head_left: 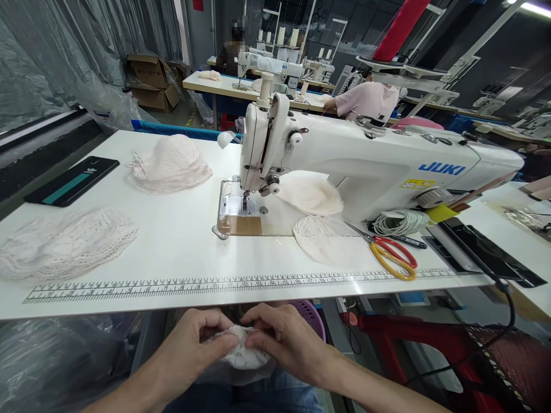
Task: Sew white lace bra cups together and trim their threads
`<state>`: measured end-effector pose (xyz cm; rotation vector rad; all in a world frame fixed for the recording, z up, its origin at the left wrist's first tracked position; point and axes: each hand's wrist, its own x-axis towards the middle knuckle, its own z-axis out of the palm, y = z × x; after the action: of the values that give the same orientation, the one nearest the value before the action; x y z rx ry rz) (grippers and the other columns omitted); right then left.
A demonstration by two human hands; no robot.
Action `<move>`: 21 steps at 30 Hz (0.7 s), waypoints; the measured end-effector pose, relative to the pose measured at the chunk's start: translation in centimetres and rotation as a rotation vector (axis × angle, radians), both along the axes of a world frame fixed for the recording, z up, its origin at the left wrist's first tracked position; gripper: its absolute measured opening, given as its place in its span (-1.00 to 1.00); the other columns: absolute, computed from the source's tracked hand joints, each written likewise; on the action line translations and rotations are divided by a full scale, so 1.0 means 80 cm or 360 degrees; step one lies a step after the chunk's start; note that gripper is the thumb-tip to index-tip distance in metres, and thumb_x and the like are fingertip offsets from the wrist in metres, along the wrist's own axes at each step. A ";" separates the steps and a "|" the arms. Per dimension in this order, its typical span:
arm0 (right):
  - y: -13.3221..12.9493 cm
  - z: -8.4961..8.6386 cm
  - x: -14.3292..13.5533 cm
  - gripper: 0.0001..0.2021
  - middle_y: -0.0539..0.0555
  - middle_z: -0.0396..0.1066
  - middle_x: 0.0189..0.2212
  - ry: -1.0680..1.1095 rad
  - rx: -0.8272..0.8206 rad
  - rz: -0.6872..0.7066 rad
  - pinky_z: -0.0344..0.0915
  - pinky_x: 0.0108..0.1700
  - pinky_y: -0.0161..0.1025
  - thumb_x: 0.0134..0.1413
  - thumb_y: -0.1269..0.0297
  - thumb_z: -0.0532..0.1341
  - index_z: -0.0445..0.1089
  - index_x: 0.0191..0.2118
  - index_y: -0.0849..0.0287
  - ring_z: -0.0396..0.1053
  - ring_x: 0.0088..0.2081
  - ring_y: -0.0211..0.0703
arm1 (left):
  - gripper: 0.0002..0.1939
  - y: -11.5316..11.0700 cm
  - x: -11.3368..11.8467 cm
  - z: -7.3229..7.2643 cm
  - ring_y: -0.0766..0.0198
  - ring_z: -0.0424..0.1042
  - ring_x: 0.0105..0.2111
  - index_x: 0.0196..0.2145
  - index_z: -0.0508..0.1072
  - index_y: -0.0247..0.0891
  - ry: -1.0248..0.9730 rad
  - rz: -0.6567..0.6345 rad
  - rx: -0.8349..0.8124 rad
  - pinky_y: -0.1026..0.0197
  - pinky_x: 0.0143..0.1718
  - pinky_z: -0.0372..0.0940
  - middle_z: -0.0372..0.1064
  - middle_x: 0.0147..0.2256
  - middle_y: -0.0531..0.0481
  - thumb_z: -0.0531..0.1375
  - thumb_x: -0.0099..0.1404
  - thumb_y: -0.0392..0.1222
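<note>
Just below the table's front edge, my left hand and my right hand pinch a small white lace fabric piece between thumbs and fingers, over my lap. Its lower part hangs down and its full shape is partly hidden by my hands. Beyond it on the table stands a white sewing machine. Pale fabric pieces lie beside its needle area, and another lace-edged piece lies in front of them.
On the left are a stack of pale fabric, a lace pile and a dark phone-like object. Scissors with red and yellow handles lie right, near a coiled cord. A printed ruler runs along the front edge. A person sits behind.
</note>
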<state>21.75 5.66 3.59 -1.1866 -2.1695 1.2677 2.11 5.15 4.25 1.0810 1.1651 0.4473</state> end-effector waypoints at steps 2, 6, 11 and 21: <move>0.003 0.002 -0.001 -0.82 -0.07 0.32 -0.58 0.0061 -0.0191 -0.0072 0.05 -0.47 -0.41 0.09 0.17 0.22 0.40 -0.36 0.20 0.21 -0.52 -0.35 | -0.76 -0.001 -0.003 0.005 0.30 0.26 -0.48 -0.49 0.48 -0.33 0.0020 -0.0056 0.0018 0.30 -0.42 0.13 0.36 -0.53 0.06 0.20 0.10 -0.06; 0.014 0.022 -0.009 -0.75 -0.08 0.24 -0.61 0.0262 -0.0456 -0.0111 0.02 -0.54 -0.44 0.06 0.13 0.23 0.34 -0.43 0.23 0.13 -0.56 -0.38 | -0.73 0.017 -0.017 0.042 0.29 0.24 -0.46 -0.49 0.47 -0.28 0.0214 -0.0191 0.0212 0.31 -0.43 0.11 0.29 -0.51 0.08 0.14 0.16 -0.03; 0.073 0.052 -0.027 -0.83 -0.13 0.22 -0.67 0.0312 -0.0237 -0.0111 0.08 -0.55 -0.46 0.13 0.30 0.13 0.20 -0.46 0.20 0.18 -0.64 -0.40 | -0.75 0.113 -0.024 0.094 0.26 0.23 -0.46 -0.56 0.42 -0.27 0.0621 -0.0354 0.0771 0.29 -0.43 0.09 0.27 -0.52 0.07 0.11 0.14 -0.08; 0.184 0.030 0.026 -0.79 0.04 0.39 -0.44 -0.0403 0.1033 -0.0256 -0.01 -0.52 -0.35 0.21 0.47 -0.03 0.34 -0.23 0.21 0.23 -0.52 -0.28 | -0.80 0.268 0.019 0.041 0.36 0.03 -0.63 -0.64 0.29 -0.27 0.0703 -0.0649 0.0813 0.30 -0.61 -0.08 0.05 -0.66 0.13 0.11 0.05 -0.14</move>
<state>23.87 20.35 5.96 -1.2364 -2.3264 0.3011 3.62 26.63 7.54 1.8894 1.1942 0.1856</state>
